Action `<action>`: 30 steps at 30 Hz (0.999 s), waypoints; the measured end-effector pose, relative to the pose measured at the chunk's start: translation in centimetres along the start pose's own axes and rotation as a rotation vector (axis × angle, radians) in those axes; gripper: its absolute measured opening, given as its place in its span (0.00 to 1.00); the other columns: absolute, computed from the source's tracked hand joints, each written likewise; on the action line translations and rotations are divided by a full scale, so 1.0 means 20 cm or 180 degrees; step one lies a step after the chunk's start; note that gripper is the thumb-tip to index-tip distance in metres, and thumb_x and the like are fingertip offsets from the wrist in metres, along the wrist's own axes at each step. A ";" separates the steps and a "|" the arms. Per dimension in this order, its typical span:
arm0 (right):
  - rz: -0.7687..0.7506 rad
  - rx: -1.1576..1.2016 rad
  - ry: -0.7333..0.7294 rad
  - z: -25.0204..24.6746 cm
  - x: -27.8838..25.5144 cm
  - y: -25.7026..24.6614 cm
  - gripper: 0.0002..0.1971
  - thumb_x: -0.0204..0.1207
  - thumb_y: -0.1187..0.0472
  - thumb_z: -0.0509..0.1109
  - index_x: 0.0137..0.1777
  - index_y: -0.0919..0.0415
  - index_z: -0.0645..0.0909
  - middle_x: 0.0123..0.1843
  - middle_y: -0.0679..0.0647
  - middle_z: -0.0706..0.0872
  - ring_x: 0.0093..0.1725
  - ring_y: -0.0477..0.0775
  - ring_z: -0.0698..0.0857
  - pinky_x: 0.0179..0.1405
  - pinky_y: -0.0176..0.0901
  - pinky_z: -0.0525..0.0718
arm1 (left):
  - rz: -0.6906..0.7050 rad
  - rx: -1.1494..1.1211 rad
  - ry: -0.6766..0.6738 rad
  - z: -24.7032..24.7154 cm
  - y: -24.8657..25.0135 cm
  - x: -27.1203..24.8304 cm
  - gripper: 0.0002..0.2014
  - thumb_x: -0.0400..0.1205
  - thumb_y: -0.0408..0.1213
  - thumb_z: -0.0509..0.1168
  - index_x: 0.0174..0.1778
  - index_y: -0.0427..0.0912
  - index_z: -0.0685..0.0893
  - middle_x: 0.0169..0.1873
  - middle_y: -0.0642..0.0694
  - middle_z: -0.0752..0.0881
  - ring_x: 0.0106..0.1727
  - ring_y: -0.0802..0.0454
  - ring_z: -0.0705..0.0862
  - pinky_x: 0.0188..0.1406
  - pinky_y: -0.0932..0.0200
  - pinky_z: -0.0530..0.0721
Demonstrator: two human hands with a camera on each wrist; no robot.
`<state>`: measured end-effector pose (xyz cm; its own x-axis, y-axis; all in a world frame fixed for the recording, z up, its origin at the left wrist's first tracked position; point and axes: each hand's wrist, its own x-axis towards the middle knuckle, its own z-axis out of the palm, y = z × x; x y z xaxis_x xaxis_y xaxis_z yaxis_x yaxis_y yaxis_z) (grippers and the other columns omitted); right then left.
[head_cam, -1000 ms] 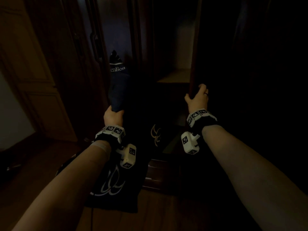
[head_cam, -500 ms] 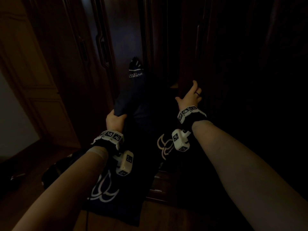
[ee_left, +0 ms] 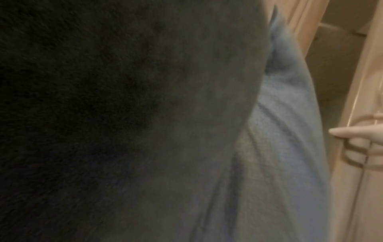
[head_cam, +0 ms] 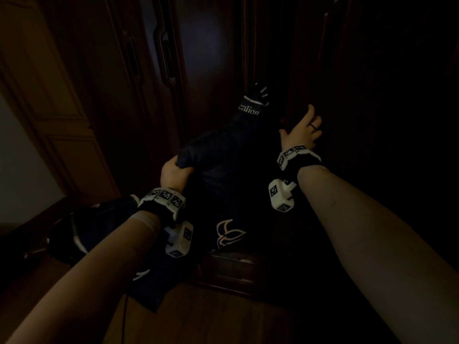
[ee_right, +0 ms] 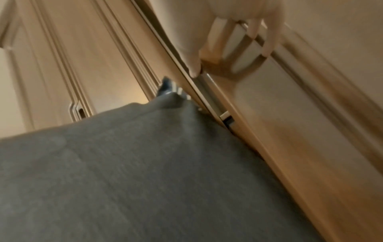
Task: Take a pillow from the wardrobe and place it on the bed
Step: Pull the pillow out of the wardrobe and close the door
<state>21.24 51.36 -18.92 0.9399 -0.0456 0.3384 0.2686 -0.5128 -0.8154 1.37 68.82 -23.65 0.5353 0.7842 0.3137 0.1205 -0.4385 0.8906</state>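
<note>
A dark navy pillow (head_cam: 223, 170) with white lettering and leaf prints hangs in front of the wardrobe. My left hand (head_cam: 173, 172) grips its upper left corner, fingers curled into the fabric. My right hand (head_cam: 305, 130) lies flat with spread fingers against the dark wardrobe door (head_cam: 347, 95), just right of the pillow's top. In the right wrist view the fingers (ee_right: 269, 37) press on the door by its handle, above the grey-blue pillow (ee_right: 145, 163). The left wrist view is mostly dark, with pillow fabric (ee_left: 279, 114) beside the door.
Closed wardrobe doors with a long handle (head_cam: 164, 53) stand at left. A drawer front (head_cam: 236, 269) sits at the wardrobe's base behind the pillow. A dark bag-like object (head_cam: 94, 227) lies on the wooden floor (head_cam: 223, 319) at left, near a pale wall (head_cam: 24, 170).
The wardrobe opening and its shelf have gone from sight as the door swung shut. My right hand went from gripping the door's edge to pressing flat on it. My left hand kept hold of the pillow.
</note>
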 end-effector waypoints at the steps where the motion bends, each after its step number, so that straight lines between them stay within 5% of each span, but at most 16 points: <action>1: 0.0014 0.0020 0.0003 0.01 0.01 0.00 0.45 0.71 0.58 0.74 0.82 0.47 0.49 0.84 0.58 0.54 0.76 0.67 0.63 0.69 0.65 0.74 | -0.0001 0.0081 -0.0032 0.01 -0.01 0.02 0.14 0.76 0.29 0.63 0.26 0.48 0.73 0.28 0.48 0.78 0.32 0.53 0.75 0.41 0.54 0.73; 4: 0.0017 -0.0032 0.0002 0.04 0.03 0.00 0.45 0.71 0.57 0.73 0.82 0.46 0.49 0.84 0.58 0.53 0.78 0.66 0.62 0.70 0.66 0.73 | 0.0065 0.0439 -0.0140 0.03 -0.04 0.06 0.03 0.76 0.30 0.63 0.37 0.38 0.78 0.37 0.41 0.81 0.43 0.48 0.79 0.42 0.56 0.72; 9: -0.0010 -0.0066 0.0087 0.13 0.10 -0.02 0.45 0.72 0.57 0.73 0.82 0.46 0.48 0.84 0.57 0.53 0.78 0.64 0.61 0.70 0.66 0.71 | -0.0195 0.1070 -0.0081 0.00 -0.07 0.20 0.13 0.80 0.32 0.61 0.57 0.30 0.82 0.50 0.31 0.84 0.54 0.37 0.83 0.45 0.54 0.73; 21: -0.0027 0.0176 0.0494 0.37 0.28 -0.02 0.43 0.69 0.56 0.73 0.81 0.44 0.54 0.82 0.56 0.58 0.79 0.63 0.62 0.75 0.64 0.64 | -0.0634 0.0902 0.0415 0.03 -0.12 0.47 0.14 0.83 0.37 0.55 0.57 0.35 0.81 0.60 0.31 0.83 0.59 0.36 0.81 0.48 0.55 0.71; 30: -0.0092 0.0131 0.0519 0.42 0.28 0.00 0.40 0.73 0.55 0.71 0.81 0.44 0.53 0.84 0.53 0.55 0.81 0.61 0.58 0.76 0.65 0.61 | -0.0601 0.0715 0.0407 0.01 -0.16 0.52 0.12 0.81 0.36 0.56 0.54 0.36 0.82 0.50 0.35 0.83 0.50 0.41 0.81 0.46 0.55 0.71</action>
<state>28.21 58.26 -21.05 0.8860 -0.1715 0.4309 0.3066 -0.4806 -0.8216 6.73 78.38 -23.30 0.3781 0.9036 0.2014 0.3968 -0.3547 0.8466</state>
